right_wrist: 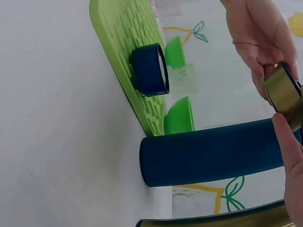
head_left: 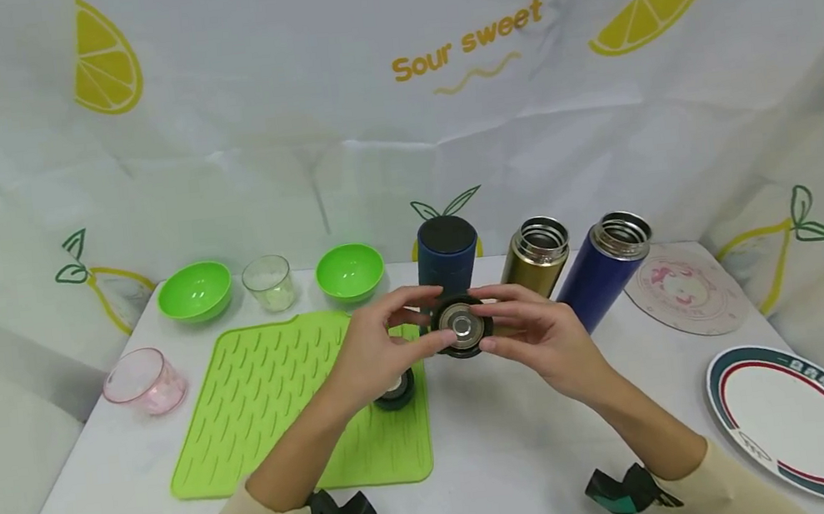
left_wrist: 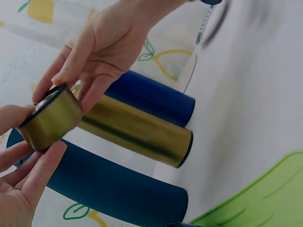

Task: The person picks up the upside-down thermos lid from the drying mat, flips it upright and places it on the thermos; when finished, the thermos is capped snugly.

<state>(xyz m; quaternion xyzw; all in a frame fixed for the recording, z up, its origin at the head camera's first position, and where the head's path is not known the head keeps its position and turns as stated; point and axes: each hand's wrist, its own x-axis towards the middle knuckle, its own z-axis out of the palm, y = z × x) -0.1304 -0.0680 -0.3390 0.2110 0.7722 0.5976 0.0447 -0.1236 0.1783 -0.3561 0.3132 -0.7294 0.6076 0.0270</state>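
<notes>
Both my left hand [head_left: 373, 353] and right hand [head_left: 544, 335] pinch the gold lid [head_left: 462, 327] together above the table, in front of the gold flask [head_left: 536, 259].

A lime green ridged mat [head_left: 276, 397] lies on a white table [head_left: 523, 455], with a dark blue lid [head_left: 396, 393] resting on it. Behind it stand two green bowls [head_left: 195, 291], a clear cup [head_left: 269, 282] holding what may be something whitish, and a pink cup [head_left: 144, 381] at the left. On the right sit a round pink coaster [head_left: 687, 288] and a white plate [head_left: 802, 421] with red and teal rings.
</notes>
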